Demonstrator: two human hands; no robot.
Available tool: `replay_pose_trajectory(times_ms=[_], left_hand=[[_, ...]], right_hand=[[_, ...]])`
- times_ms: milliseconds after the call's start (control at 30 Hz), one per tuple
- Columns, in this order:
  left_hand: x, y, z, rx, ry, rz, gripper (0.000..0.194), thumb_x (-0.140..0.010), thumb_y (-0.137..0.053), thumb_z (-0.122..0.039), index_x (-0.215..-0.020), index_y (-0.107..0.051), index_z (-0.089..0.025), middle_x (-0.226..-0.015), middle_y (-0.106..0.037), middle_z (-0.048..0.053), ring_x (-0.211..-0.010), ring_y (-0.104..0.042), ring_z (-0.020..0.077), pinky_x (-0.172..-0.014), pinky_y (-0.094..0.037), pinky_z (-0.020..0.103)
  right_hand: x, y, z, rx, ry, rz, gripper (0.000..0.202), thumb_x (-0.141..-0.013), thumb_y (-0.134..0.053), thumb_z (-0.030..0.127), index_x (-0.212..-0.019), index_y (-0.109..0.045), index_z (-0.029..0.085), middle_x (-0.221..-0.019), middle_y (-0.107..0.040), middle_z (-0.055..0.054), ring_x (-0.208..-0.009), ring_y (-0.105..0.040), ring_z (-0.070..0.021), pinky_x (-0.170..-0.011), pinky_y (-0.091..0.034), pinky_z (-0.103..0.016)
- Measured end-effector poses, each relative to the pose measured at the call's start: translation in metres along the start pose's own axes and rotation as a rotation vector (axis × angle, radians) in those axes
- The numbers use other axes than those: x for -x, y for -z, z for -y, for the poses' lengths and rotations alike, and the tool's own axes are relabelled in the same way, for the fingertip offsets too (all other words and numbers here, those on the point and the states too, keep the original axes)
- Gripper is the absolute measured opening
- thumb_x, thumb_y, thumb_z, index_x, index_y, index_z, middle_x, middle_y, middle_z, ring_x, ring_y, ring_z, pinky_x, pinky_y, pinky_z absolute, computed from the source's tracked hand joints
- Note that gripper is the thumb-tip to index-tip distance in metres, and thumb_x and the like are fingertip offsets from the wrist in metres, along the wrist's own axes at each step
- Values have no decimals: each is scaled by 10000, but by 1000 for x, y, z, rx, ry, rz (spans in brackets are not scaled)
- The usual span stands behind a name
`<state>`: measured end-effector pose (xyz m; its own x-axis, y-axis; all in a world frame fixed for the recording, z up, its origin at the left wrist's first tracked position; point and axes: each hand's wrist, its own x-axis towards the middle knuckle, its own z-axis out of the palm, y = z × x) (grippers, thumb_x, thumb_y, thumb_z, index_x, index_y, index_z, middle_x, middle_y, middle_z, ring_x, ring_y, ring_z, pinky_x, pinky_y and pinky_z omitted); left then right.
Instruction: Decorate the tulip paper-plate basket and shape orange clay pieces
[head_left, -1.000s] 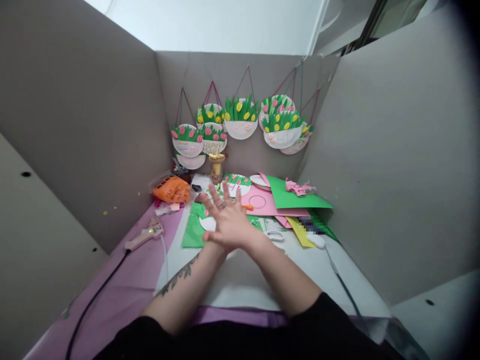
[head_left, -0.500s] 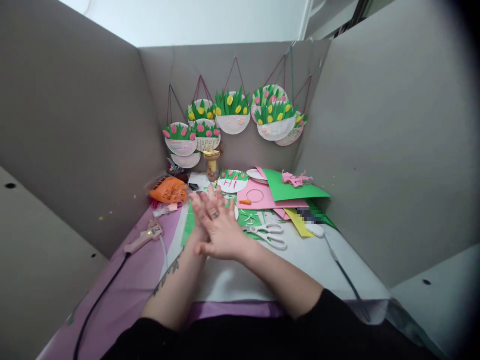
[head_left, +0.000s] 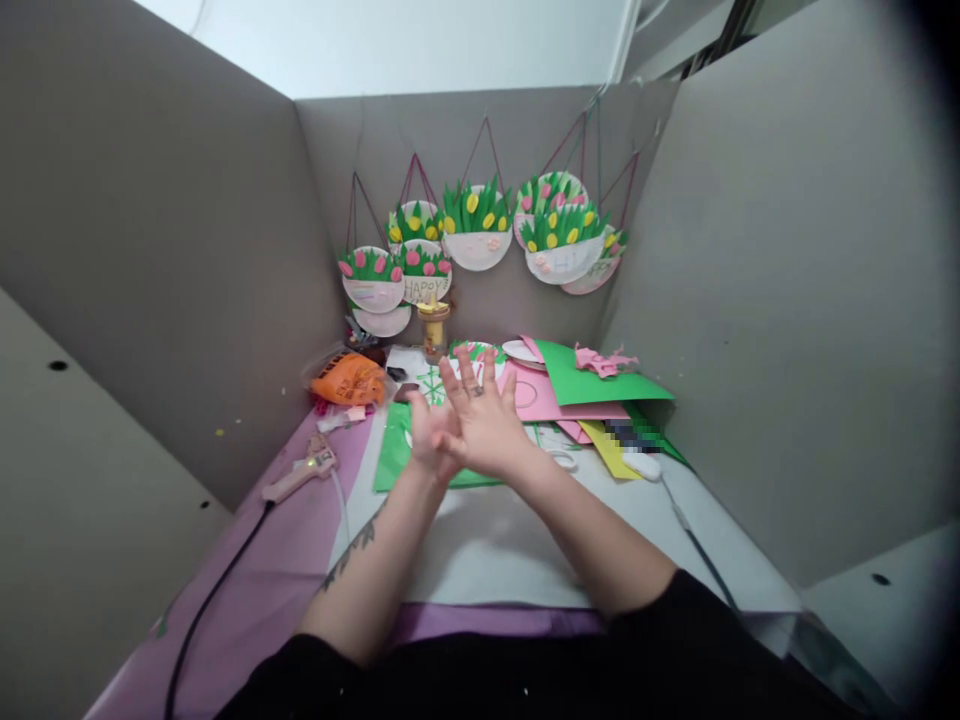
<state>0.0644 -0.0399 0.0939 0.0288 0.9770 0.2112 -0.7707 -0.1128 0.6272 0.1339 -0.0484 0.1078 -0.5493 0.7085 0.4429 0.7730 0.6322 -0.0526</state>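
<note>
My right hand (head_left: 487, 425) is raised over the worktable with its fingers spread and a ring on one finger. Partly behind it is my left hand (head_left: 430, 432), palm turned up, its visible fingers apart. The two hands touch or overlap near the palms, and neither holds anything. Beneath them lies a green paper sheet (head_left: 391, 455). A pair of white scissors (head_left: 564, 460) sits mostly hidden behind my right wrist. Just beyond my fingertips, a tulip-decorated paper plate (head_left: 496, 354) is partly covered.
A pink glue gun (head_left: 300, 478) with a black cord lies left, near an orange bag (head_left: 349, 380). Pink paper (head_left: 551, 400), green card (head_left: 600, 378) and yellow paper (head_left: 606, 452) are stacked right. Tulip plate baskets (head_left: 477, 250) hang on the back panel; side panels enclose the table.
My hands have shifted from right stacked over left to more spread, with the left palm now showing. The view has moved slightly, and the scissors are more covered.
</note>
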Motion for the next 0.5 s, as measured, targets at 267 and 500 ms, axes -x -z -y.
replay_pose_trajectory(times_ms=[267,500], left_hand=[[0,-4,0,-4,-89,-93,738,-800,-72,-738,-1434,-237,-397,-1548,-147,-56,-1425,-37,260,-1107,-115,548],[5,1,-2,-6,-96,-76,625,-827,-134,-708,-1414,-166,-494,-1542,-102,-128,-1423,30,246,-1093,-116,584]], right_hand=[[0,-2,-2,-3,8,-49,992,-727,-410,766,-1463,66,302,-1560,85,-43,-1381,103,-450,-1011,-55,-736],[2,-2,1,11,101,-23,1016,-685,-463,776,-1464,19,336,-1562,78,-1,-1379,128,-443,-1012,-34,-738]])
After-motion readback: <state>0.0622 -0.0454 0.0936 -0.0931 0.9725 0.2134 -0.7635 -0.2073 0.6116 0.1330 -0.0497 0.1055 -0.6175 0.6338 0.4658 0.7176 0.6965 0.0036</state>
